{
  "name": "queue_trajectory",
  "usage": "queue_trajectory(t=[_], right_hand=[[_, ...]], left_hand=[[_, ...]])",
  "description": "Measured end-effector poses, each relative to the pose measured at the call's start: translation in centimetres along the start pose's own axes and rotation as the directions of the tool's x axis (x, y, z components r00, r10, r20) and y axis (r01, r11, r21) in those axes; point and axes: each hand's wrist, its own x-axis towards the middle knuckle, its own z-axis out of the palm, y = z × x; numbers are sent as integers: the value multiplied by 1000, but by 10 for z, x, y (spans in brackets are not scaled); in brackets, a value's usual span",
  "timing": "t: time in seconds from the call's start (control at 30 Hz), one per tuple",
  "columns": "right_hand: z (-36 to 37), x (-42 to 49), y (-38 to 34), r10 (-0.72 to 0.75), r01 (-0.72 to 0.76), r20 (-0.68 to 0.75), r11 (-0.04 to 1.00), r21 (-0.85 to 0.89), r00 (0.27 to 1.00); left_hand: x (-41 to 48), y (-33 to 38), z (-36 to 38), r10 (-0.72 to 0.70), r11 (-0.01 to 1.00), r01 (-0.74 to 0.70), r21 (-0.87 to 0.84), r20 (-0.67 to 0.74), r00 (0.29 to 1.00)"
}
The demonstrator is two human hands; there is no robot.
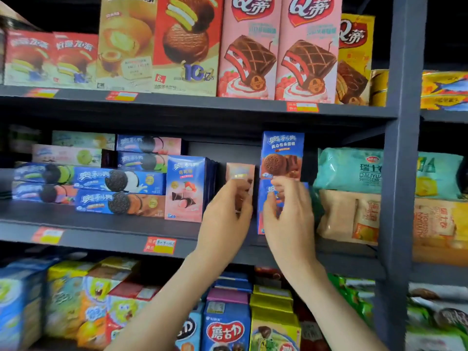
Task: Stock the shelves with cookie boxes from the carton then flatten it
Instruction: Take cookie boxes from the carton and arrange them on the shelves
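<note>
Left hand (228, 211) pinched the narrow cookie box (240, 173), upright with its long axis vertical, at the gap on the middle shelf (101, 224) straight ahead. Right hand (288, 214), just beside it, gripped the lower blue box (260, 224) beneath the upper blue box (282, 155). The push inward looked like the left's job.

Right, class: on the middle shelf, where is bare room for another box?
Bare shelf board in front of the flat blue boxes at left; a gap between the pink upright box and the stacked blue boxes, where the left hand holds a box. Crowded: the bags at right.
</note>
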Motion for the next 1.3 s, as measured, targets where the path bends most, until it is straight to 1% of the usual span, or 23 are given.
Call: queue_trajectory(t=[0.03, 0.1, 0.27, 0.37, 0.47, 0.57, 0.63, 0.73, 0.8, 0.87, 0.9, 0.93, 0.97, 1.0, 1.03, 1.07, 1.13, 1.2, 1.3], right_hand=[[1, -13, -6, -41, 41, 9, 999, 11, 999], [3, -42, -16, -76, 74, 78, 997, 39, 994], [17, -123, -48, -89, 37, 293, 983, 178, 952], [32, -177, -65, -88, -15, 383, 966, 257, 920], [50, -228, -78, -74, -85, 507, 956, 282, 859], [70, -285, -89, -83, -155, 639, 939, 307, 765], [83, -328, -96, -87, -234, 726, 915, 330, 682], [96, -403, -108, -99, -355, 836, 874, 332, 540], [99, -456, -118, -117, -427, 890, 845, 322, 440], [98, -515, -126, -137, -474, 924, 826, 306, 357], [95, -546, -128, -147, -495, 940, 819, 290, 308], [90, -578, -130, -152, -516, 957, 815, 264, 249], [86, -610, -131, -155, -531, 972, 817, 226, 176], [79, -643, -130, -156, -536, 984, 825, 178, 86], [72, -675, -129, -159, -532, 987, 836, 134, -2], [65, -706, -128, -163, -528, 984, 844, 98, -78], [52, -763, -126, -171, -524, 961, 851, 34, -215], [39, -816, -126, -181, -471, 928, 882, 6, -326], [22, -898, -129, -201, -412, 855, 911, -16, -478]], left_hand=[[-15, -5, -11, -5, 1000, 5, 21, 28, 1000], [-46, -15, -32, -24, 998, 18, 65, 86, 996], [-122, -44, -72, -155, 984, 139, 109, 159, 975], [-172, -61, -93, -278, 957, 256, 140, 178, 944], [-221, -82, -109, -419, 897, 381, 223, 157, 894], [-272, -111, -129, -583, 787, 530, 317, 98, 807], [-310, -130, -141, -681, 692, 620, 369, 50, 730], [-374, -152, -156, -807, 518, 735, 438, -34, 589], [-426, -165, -163, -862, 408, 789, 460, -90, 499], [-485, -178, -168, -899, 290, 837, 465, -167, 404], [-517, -183, -169, -920, 209, 858, 469, -202, 334], [-549, -186, -169, -942, 120, 872, 474, -222, 250], [-582, -189, -169, -961, 32, 876, 481, -226, 160], [-616, -189, -168, -972, -47, 875, 482, -223, 71], [-649, -188, -167, -974, -112, 876, 469, -227, -4], [-680, -188, -167, -968, -166, 880, 446, -243, -60], [-739, -187, -165, -941, -267, 881, 390, -303, -151], [-794, -190, -163, -906, -357, 867, 349, -357, -230], [-873, -205, -158, -854, -432, 849, 304, -441, -277]])
